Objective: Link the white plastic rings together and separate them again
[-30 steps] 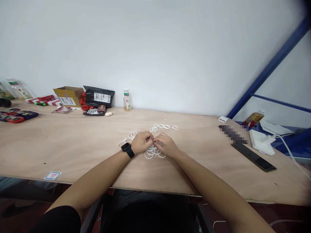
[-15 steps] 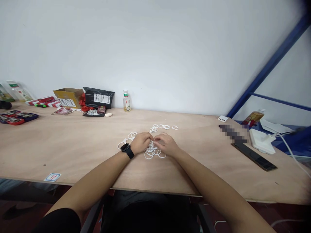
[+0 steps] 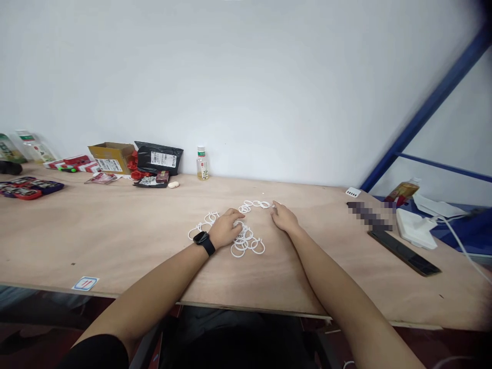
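My left hand [image 3: 227, 228], with a black watch on its wrist, rests at the left side of a pile of white plastic rings [image 3: 248, 241]. Its thumb and fingers are apart, and I see nothing held between them. Farther right, the fingers of my right hand [image 3: 284, 216] are closed at a small white ring, which they mostly cover. Several white rings [image 3: 256, 204] lie in a short row between the two hands, toward the wall. More white rings [image 3: 194, 233] lie left of my left hand, partly hidden by it.
Along the wall stand a bottle [image 3: 202, 164], a black parcel bag [image 3: 159, 159] and an open cardboard box [image 3: 112, 158]. On the right of the wooden table [image 3: 154, 266] lie a dark phone [image 3: 403, 252] and a white charger [image 3: 415, 228] with its cable.
My right hand has moved right and away from the pile to the outermost ring of the row. My left hand has loosened its fingers beside the pile. The view has shifted slightly.
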Action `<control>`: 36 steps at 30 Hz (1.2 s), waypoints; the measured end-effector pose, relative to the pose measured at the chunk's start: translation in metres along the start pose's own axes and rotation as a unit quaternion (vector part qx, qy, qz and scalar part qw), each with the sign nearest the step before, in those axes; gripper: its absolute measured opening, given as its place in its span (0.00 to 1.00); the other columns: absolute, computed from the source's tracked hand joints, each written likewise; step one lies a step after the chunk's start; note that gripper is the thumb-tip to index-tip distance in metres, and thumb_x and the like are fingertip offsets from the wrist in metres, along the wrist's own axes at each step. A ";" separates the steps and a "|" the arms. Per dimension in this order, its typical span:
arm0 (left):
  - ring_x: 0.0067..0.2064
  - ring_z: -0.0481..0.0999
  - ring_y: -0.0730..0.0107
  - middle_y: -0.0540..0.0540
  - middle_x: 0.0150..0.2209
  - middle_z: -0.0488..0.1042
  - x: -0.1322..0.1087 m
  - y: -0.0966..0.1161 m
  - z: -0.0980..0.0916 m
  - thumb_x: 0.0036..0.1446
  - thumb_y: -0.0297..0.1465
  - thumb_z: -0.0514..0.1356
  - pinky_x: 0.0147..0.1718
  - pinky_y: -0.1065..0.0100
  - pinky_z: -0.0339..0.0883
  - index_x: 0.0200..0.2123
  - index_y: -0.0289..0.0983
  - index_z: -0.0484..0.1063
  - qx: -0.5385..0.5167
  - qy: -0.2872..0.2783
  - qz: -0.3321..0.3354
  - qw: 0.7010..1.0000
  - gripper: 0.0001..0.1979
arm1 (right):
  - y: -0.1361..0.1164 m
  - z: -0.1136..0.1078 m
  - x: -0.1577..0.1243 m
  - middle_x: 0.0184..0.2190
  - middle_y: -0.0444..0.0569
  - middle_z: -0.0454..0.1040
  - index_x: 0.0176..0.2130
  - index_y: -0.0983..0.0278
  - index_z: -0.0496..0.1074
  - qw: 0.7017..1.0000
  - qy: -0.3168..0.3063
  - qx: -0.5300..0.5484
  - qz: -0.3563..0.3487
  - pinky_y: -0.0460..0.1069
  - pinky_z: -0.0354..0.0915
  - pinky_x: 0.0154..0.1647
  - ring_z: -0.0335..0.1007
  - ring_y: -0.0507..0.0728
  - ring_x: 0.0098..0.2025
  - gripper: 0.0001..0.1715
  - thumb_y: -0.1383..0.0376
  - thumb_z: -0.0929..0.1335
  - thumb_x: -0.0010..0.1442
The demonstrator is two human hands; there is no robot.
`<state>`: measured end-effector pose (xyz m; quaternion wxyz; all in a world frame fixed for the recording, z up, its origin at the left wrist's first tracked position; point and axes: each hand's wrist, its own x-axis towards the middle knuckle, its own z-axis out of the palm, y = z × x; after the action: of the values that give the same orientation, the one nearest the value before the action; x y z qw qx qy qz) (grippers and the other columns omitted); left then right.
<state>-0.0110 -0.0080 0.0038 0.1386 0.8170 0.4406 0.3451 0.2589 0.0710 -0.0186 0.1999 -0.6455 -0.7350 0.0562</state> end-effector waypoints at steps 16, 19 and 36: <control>0.29 0.71 0.75 0.45 0.44 0.76 0.000 0.006 -0.004 0.58 0.32 0.58 0.35 0.69 0.68 0.49 0.38 0.72 -0.041 0.035 0.027 0.998 0.16 | -0.074 -0.006 -0.053 0.35 0.47 0.78 0.42 0.63 0.74 0.907 -0.020 0.398 -0.134 0.48 0.68 0.34 0.73 0.54 0.34 0.14 0.58 0.66 0.60; 0.30 0.73 0.74 0.48 0.37 0.79 -0.001 0.011 -0.007 0.59 0.32 0.56 0.33 0.71 0.66 0.45 0.39 0.76 -0.048 0.011 0.024 0.998 0.13 | -0.089 -0.008 -0.064 0.35 0.48 0.79 0.40 0.62 0.76 0.905 -0.012 0.396 -0.158 0.48 0.69 0.34 0.74 0.55 0.34 0.12 0.59 0.67 0.59; 0.32 0.74 0.73 0.48 0.38 0.81 -0.001 0.014 -0.009 0.55 0.28 0.56 0.33 0.72 0.65 0.44 0.38 0.78 -0.099 -0.005 0.003 0.995 0.15 | -0.099 -0.008 -0.072 0.31 0.48 0.80 0.35 0.62 0.79 0.907 0.076 0.369 -0.189 0.48 0.70 0.31 0.75 0.55 0.29 0.08 0.62 0.70 0.56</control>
<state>-0.0090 -0.0175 0.0168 0.2197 0.8022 0.4014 0.3835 0.1762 -0.0166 0.0069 0.4861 -0.3768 -0.7524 0.2357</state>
